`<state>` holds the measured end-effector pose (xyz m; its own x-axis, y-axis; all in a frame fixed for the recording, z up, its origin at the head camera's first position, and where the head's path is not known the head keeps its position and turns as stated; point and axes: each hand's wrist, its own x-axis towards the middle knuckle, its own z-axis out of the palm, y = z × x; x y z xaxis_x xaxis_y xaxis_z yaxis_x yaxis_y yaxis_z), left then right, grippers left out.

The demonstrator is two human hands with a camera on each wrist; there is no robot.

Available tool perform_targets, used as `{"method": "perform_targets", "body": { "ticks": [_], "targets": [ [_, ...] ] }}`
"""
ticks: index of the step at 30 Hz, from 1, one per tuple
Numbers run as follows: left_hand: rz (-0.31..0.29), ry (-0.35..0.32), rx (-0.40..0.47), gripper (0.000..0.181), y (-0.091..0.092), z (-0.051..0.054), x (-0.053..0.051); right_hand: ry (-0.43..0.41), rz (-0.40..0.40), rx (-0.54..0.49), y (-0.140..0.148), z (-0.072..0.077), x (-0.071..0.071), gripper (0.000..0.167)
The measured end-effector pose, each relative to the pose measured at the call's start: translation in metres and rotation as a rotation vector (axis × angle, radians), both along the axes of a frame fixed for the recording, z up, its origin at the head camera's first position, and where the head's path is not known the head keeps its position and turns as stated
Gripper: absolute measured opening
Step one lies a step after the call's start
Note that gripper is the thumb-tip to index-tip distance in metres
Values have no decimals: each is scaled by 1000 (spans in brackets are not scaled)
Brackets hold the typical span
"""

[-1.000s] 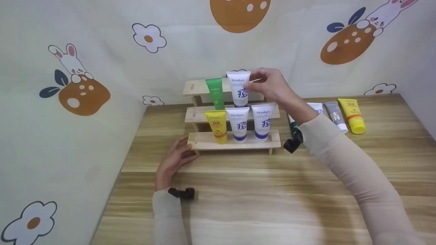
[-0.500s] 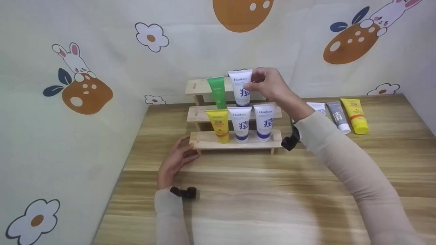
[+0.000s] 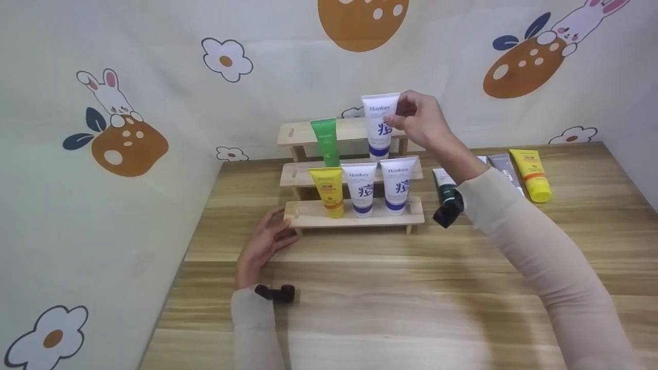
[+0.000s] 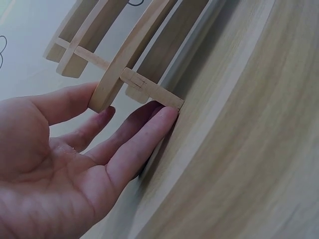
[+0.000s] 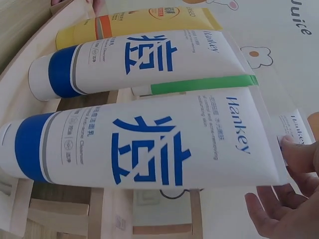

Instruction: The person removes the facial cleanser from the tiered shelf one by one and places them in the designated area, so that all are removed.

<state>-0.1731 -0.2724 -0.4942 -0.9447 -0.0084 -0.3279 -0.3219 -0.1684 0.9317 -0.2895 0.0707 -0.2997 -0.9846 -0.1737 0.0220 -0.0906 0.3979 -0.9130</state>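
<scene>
My right hand (image 3: 424, 121) pinches a white Hankey cleanser tube (image 3: 379, 126) near its flat top, holding it upright above the middle tier of a three-tier wooden display stand (image 3: 308, 220). Whether its cap touches the tier, I cannot tell. Left of it a green tube (image 3: 325, 139) stands on the middle tier. On the front tier are a yellow tube (image 3: 330, 192) and two white Hankey tubes, one in the middle (image 3: 361, 190) and one at right (image 5: 149, 142). My left hand (image 4: 70, 164) holds the stand's front left end, with fingers against its leg.
Right of the stand, several tubes lie on the wooden table (image 3: 360, 288): a dark green and white one (image 3: 446, 187), a grey one (image 3: 506, 172) and a yellow one (image 3: 532, 174), with another partly behind my right forearm. A patterned cloth wall (image 3: 288, 67) rises behind.
My right hand has moved the white tube rightward and slightly up, widening the gap from the green tube. My left hand stays at the stand's corner.
</scene>
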Motion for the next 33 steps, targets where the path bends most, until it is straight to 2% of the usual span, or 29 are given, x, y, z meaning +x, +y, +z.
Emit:
{"method": "perform_targets", "body": {
  "ticks": [6, 13, 19, 23, 26, 33],
  "targets": [
    [-9, -2, -13, 52, 1, 0, 1, 38, -55, -102, 20, -1, 2, 32],
    [4, -10, 1, 52, 1, 1, 3, 69, -66, -133, 48, -4, 3, 39],
    [6, -18, -5, 50, 2, 1, 2, 49, -74, -169, 78, -7, 4, 48],
    [-22, -6, -3, 53, 1, 0, 2, 34, -73, -215, 99, -9, 4, 48],
    [-21, -3, 3, 53, 0, 0, 1, 20, -74, -250, 114, -10, 4, 46],
    [-13, -5, -2, 53, -1, 0, 0, -21, -140, -237, 152, -20, 4, 53]
  ]
}}
